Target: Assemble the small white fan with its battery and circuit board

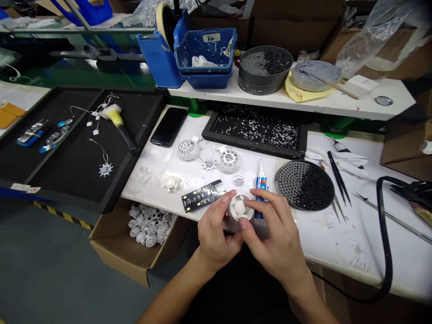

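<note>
Between my two hands is a small round white part (240, 207) with a domed centre, held over the table's front edge. My left hand (218, 229) grips its left side with thumb and fingers. My right hand (275, 229) closes on it from the right, fingertips on its rim. Just behind my right fingers stands a blue and white glue tube (261, 182), partly covered. Left of the part lies a black circuit board (201, 196). A small clear disc (238, 181) lies behind the part, with white patterned domes (229, 161) farther back.
A round black tray of small pieces (304, 185), tweezers (339, 177) and a black cable (383, 225) are on the right. A phone (169, 127) lies back left. A raised shelf (364, 101) crosses behind. Below left, a cardboard box (118, 258) holds several white domes.
</note>
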